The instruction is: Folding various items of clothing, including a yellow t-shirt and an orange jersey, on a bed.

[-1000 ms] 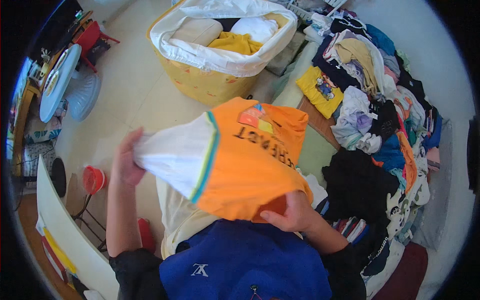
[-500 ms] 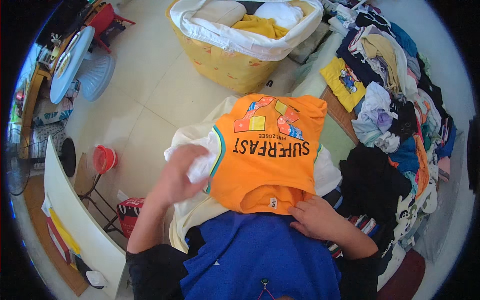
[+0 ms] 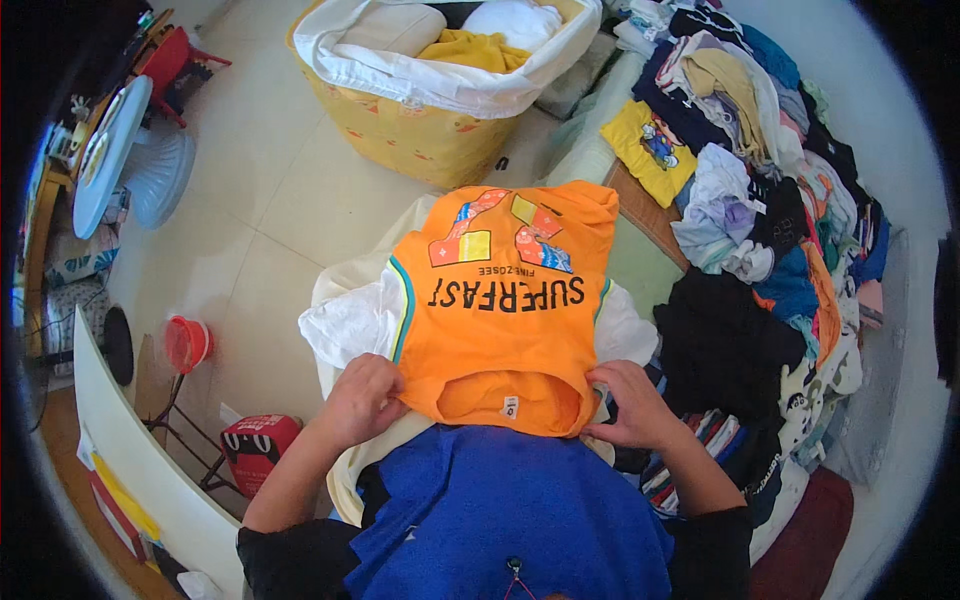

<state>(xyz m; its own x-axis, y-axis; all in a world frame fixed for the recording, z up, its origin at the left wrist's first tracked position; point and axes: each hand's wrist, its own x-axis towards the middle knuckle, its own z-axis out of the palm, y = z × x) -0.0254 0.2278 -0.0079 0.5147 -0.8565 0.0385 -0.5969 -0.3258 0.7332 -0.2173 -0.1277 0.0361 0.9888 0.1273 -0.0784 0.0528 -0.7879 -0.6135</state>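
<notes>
An orange T-shirt (image 3: pixel 490 350) with white sleeves lies spread over my lap, its neckline toward me and its print upside down from where I sit. My left hand (image 3: pixel 362 400) pinches the shirt's shoulder at the left of the neckline. Opposite it, my right hand (image 3: pixel 637 408) grips the other shoulder between thumb and fingers. The neck opening gapes a little between them and shows a small white label inside. Cream cloth (image 3: pixel 342 475) shows beneath the shirt and along its left side.
Ahead stands a yellow fabric basket (image 3: pixel 420 135) with a white lining and cloths inside. A large heap of clothes (image 3: pixel 745 85) fills the right side, with a folded yellow shirt (image 3: pixel 650 155) and a black garment (image 3: pixel 725 335) nearer. At left are a red bucket (image 3: pixel 187 345) and a white board (image 3: pixel 140 450).
My left hand has come down from the white sleeve to the shoulder and closed on it. My right hand has shifted outward to the opposite shoulder. The whole view has slid slightly left.
</notes>
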